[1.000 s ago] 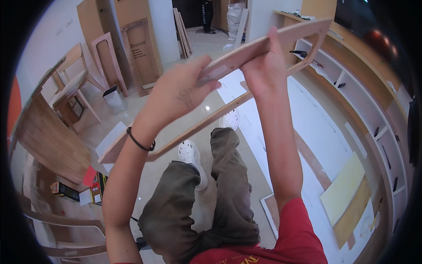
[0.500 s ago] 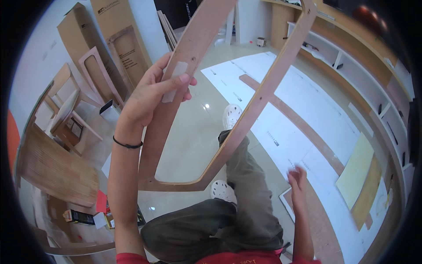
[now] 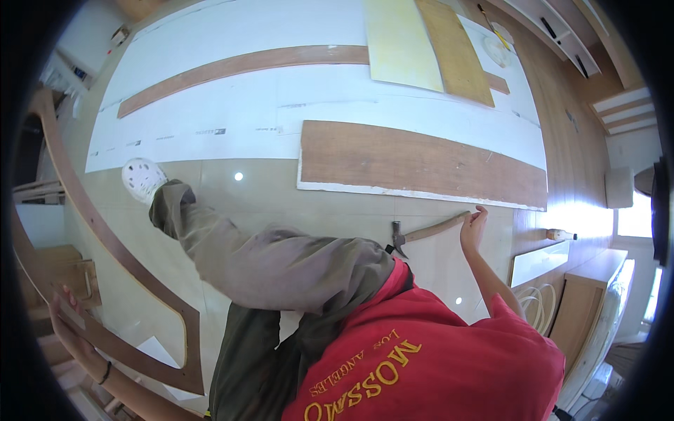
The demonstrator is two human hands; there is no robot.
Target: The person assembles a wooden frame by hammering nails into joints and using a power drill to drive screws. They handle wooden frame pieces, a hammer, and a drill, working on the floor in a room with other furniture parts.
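Observation:
At the far left, my left hand (image 3: 67, 316) grips a long wooden frame (image 3: 133, 270) by one of its side rails. The frame is a thin brown loop with a large open middle and angled corners, standing tilted beside my legs. On my right, my right hand (image 3: 474, 228) has its fingers closed around the handle end of a claw hammer (image 3: 434, 229). The hammer has a pale wooden handle, and its dark metal head lies toward my hip, just above the tiled floor or on it; I cannot tell which.
White sheets (image 3: 232, 91) cover much of the floor ahead. On them lie a wide brown board (image 3: 414, 158), a long narrow strip (image 3: 246, 64), a pale yellow panel (image 3: 401, 45) and a brown panel (image 3: 456, 52). A wooden cabinet (image 3: 586, 295) and coiled white tubing (image 3: 537, 309) stand at the right.
My view has swung to the right. My right hand, empty before, now has hold of the hammer. The wooden frame stays in my left hand, now at the far left of the picture.

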